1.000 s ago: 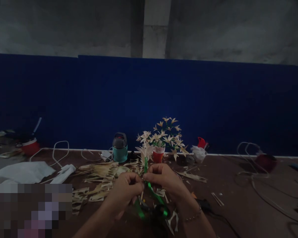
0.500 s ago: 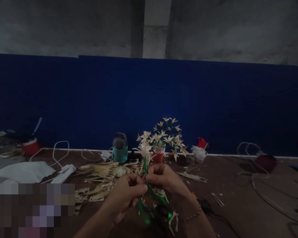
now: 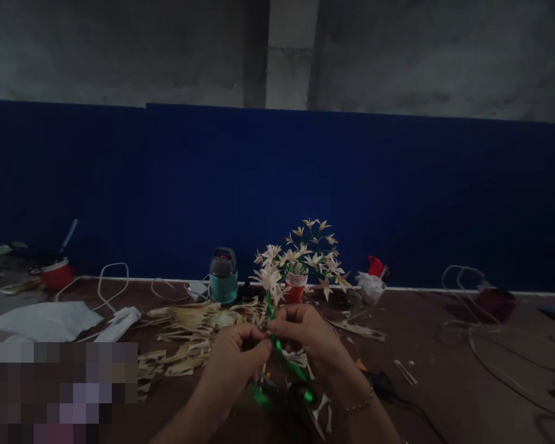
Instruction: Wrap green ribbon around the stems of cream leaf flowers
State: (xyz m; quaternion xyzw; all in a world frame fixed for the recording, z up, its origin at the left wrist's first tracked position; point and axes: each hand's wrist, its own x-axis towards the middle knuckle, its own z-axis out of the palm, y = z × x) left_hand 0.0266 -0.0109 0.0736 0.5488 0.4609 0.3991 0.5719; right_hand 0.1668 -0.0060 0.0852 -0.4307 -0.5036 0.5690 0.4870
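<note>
In front of me stands an artificial flower (image 3: 269, 279) with pale petals and a green-wrapped stem. My left hand (image 3: 241, 356) is closed, thumb and forefinger pinching low on the stem. Just above and to the right, my right hand (image 3: 309, 336) is closed as well, its fingertips pressed on the same stem. Shiny green ribbon (image 3: 292, 364) trails down from between the fingertips; its lower part is blurred. Under the hands lie what look like black-handled scissors (image 3: 300, 396). Behind the flower, a red cup (image 3: 295, 288) holds a bunch of similar flowers (image 3: 317, 259).
Dried husk pieces (image 3: 189, 324) spread to the left on the brown table. A teal container (image 3: 224, 285) stands behind them. White cloth (image 3: 44, 320) lies farther left. A black corded tool (image 3: 380, 383) rests right of my wrist. A blue panel (image 3: 398, 197) lines the back.
The flower has dipped slightly and my hands have shifted a little around its stem. The green ribbon below them has swung and is blurred.
</note>
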